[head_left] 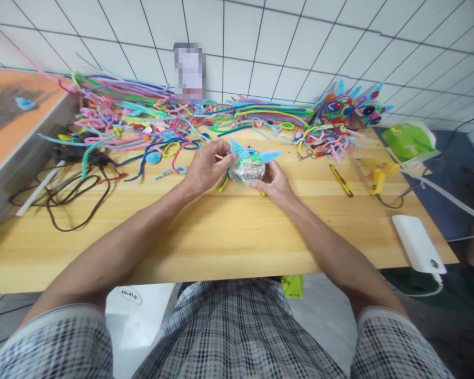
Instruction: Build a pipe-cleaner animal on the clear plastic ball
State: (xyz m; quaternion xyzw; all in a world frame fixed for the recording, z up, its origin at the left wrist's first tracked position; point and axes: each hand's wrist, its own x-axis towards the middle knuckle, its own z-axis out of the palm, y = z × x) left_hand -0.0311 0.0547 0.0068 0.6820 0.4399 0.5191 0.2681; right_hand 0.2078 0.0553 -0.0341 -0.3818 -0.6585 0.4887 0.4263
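Note:
Between my hands, a little above the wooden table, is a clear rounded object with colourful bits showing through it. Two light blue pointed pieces stand up from its top, a left one and a right one. The fingers of my left hand pinch the left blue piece. My right hand grips the clear object from the right, thumb at its lower edge. Part of a yellow and dark tool shows below my left fingers; the rest is hidden.
Coloured pipe cleaners lie along the tiled wall. Two decorated figures, a yellow cutter, a yellow glue gun and a white power bank are to the right. A black cable coils at left.

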